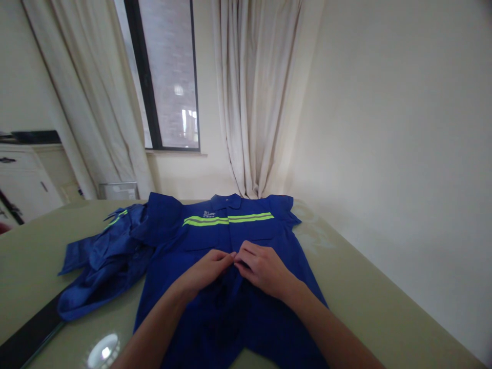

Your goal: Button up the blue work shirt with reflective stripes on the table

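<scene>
A blue short-sleeved work shirt (203,241) lies spread out, collar away from me, with a yellow-green and grey stripe across its chest and a small pale print above the stripe. Over the middle of its front, my left hand (211,266) and my right hand (261,266) meet, thumbs and fingertips pinched together on the front edges of the cloth. Whatever small fastening may be between the fingertips is hidden. Folds of the shirt's lower part bunch up under my wrists.
Left of the shirt lies a crumpled second blue garment (111,256) with a similar stripe, partly over a long black flat object (34,328). Both garments rest on a pale green glossy table (361,287). A white wall (403,154) runs along the right; curtains (253,102) hang behind.
</scene>
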Demonstrator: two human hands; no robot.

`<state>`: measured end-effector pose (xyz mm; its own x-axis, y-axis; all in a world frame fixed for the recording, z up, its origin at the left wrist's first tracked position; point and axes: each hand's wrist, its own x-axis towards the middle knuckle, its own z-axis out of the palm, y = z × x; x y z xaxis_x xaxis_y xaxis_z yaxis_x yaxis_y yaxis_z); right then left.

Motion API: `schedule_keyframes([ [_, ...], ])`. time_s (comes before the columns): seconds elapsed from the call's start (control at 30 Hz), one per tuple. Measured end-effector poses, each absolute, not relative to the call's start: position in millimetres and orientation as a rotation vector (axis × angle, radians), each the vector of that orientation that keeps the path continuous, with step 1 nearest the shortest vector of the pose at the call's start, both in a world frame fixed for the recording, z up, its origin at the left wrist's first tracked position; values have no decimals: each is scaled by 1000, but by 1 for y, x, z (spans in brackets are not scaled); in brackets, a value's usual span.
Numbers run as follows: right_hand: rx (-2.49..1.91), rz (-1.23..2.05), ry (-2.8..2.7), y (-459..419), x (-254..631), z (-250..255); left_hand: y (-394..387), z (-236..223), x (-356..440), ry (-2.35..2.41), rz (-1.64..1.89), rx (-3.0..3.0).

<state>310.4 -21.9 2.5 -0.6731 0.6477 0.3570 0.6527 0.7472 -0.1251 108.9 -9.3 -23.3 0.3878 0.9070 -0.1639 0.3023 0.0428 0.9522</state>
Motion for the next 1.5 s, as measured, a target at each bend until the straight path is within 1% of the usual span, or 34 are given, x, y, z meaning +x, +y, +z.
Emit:
schedule_keyframes([
  [0.13,-946,37,-2556,-23,313,4,-9,-27,114,1025,738,1318],
  [0.37,-980,2,-2531,-22,315,5,-7,-35,122,954,867,1061],
  [0.57,-1159,175,-2383,-18,314,2,-12,-21,128,1047,996,1190],
  [0.7,-1286,156,-2330,-16,309,-5,-13,-17,127,1079,1021,1388],
  [0.8,-1324,210,-2230,-15,308,-7,-12,-17,119,1046,919,1479],
  [0.93,-1141,548,-2253,-13,316,-1,-14,-17,104,957,730,1526],
  [1.03,-1030,657,-2386,-10,330,9,-14,-17,94,922,615,1687],
  [1.13,-1114,727,-2375,-6,347,19,-12,-19,82,974,366,1826],
  [1.2,-1205,772,-2374,-4,357,22,-10,-20,77,945,218,1817],
  [1.27,-1263,764,-2418,-2,361,21,-10,-19,76,914,202,1826],
  [1.4,-1336,554,-2423,-4,356,18,-17,-11,87,1034,314,2079],
  [1.5,-1309,564,-2445,-9,346,18,-24,-8,100,1110,172,2205],
])
